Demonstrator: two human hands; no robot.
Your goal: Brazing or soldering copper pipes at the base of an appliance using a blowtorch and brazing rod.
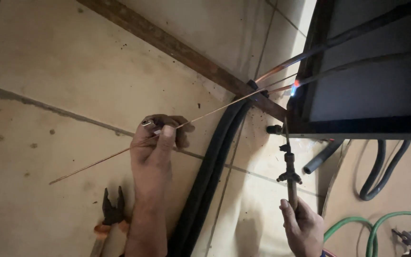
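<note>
Left grip (160, 143) pinching brazing rod (120, 151), right grip (304, 228) around torch (290, 176) at glowing pipe joint (296, 84)

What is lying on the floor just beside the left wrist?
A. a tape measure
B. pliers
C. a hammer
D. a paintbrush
B: pliers with dark jaws and orange handles lie on the tiled floor next to the left hand, which holds a thin rod.
</note>
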